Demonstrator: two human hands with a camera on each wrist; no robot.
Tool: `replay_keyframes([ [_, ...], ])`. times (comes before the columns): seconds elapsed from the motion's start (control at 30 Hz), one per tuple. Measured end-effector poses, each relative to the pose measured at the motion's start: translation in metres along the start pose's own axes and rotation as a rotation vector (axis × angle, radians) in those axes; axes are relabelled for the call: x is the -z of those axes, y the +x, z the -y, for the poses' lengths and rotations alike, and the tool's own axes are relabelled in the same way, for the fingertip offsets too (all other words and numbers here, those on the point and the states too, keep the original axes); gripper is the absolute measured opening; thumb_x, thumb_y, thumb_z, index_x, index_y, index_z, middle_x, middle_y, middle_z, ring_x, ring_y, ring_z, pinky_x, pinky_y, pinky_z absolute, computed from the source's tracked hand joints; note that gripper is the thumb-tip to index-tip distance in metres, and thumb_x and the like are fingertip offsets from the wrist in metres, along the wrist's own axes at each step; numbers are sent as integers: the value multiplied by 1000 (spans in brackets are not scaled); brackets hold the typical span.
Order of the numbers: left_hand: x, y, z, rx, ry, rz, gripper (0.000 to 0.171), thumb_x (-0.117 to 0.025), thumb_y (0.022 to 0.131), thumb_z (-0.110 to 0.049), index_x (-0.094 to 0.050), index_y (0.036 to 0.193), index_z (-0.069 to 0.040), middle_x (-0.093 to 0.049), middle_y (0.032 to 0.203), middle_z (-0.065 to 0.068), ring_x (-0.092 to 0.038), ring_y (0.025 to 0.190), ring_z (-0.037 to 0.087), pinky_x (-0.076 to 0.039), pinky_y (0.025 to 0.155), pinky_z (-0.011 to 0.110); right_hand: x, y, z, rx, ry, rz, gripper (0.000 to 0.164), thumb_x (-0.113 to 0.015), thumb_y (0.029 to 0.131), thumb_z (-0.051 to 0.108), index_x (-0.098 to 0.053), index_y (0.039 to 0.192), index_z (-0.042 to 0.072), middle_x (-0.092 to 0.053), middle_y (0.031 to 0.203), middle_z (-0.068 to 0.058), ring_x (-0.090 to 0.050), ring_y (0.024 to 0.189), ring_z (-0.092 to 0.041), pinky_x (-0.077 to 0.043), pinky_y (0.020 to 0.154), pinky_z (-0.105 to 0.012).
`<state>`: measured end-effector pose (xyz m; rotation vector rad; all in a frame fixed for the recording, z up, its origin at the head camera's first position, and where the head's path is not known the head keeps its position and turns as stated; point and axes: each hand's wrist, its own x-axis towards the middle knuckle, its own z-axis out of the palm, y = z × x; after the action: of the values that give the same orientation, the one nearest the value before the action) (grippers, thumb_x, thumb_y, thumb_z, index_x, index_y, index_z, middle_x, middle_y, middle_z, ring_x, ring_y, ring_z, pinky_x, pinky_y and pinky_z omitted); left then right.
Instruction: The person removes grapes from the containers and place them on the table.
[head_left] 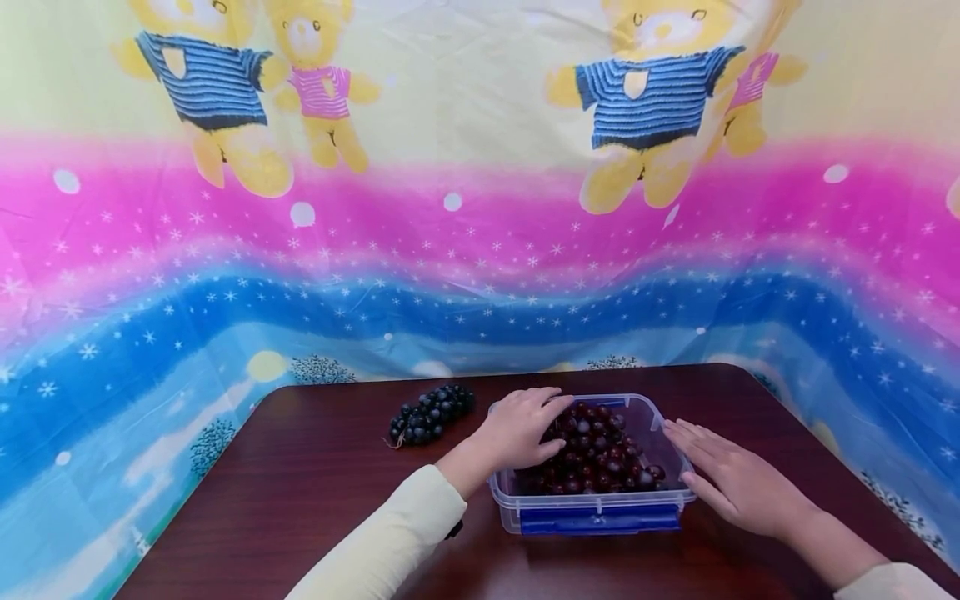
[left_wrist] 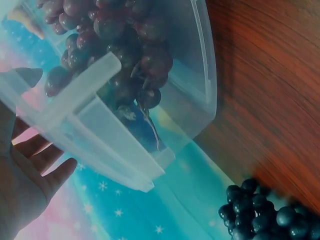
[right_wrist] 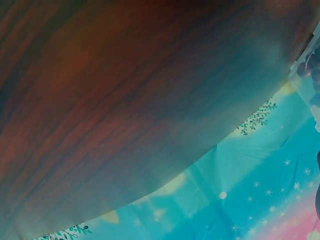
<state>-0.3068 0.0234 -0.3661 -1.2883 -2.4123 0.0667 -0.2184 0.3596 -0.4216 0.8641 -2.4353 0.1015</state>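
A clear plastic food container [head_left: 600, 502] with a blue latch on its front wall stands on the table, with a heap of dark red grapes [head_left: 600, 450] inside. My left hand [head_left: 520, 429] lies over its left rim, fingers extended toward the far side and thumb over the grapes. Through the left wrist view, that hand's spread fingers [left_wrist: 47, 155] show beside the container wall. Along the container's right side rests my right hand [head_left: 738, 479], its fingers straight and fingertips at the rim. In the right wrist view, this hand barely shows at the right edge.
A bunch of black grapes [head_left: 431, 414] lies on the table left of the container, near my left forearm. The dark wooden table [head_left: 322, 492] has rounded far corners. Behind it hangs a cloth [head_left: 450, 250] printed with teddy bears and snowflakes.
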Motion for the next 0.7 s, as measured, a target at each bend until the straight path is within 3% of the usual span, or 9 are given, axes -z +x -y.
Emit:
replay_keyframes([
  [0.17, -4, 4, -6, -2, -5, 53, 64, -62, 92, -47, -44, 146, -17, -50, 141, 4, -50, 125, 17, -42, 102, 34, -1, -1, 0, -1, -2, -9, 59, -66, 92, 21, -45, 144, 4, -44, 147, -11, -14, 143, -2, -5, 112, -14],
  [0.37, -9, 8, -10, 10, 22, 97, 65, -62, 92, -49, -45, 146, -18, -51, 138, 3, -51, 123, 16, -43, 101, 33, -1, -1, -1, 1, 4, -11, 59, -66, 91, 20, -45, 144, 3, -43, 148, -11, -11, 142, 0, -5, 112, -14],
  [0.53, -10, 13, -11, 45, 37, 140, 67, -63, 90, -51, -45, 145, -18, -52, 137, 3, -50, 123, 17, -42, 102, 34, -2, 0, -1, 1, 8, -15, 59, -65, 91, 19, -45, 145, 3, -43, 147, -12, -15, 143, -2, -5, 112, -14],
  [0.7, -12, 16, -11, 92, 42, 184, 69, -63, 89, -54, -47, 144, -17, -53, 135, 3, -51, 122, 17, -43, 101, 34, -2, 0, -1, 1, 13, -15, 59, -65, 91, 19, -44, 145, 3, -41, 149, -10, -10, 142, 1, -5, 112, -14],
])
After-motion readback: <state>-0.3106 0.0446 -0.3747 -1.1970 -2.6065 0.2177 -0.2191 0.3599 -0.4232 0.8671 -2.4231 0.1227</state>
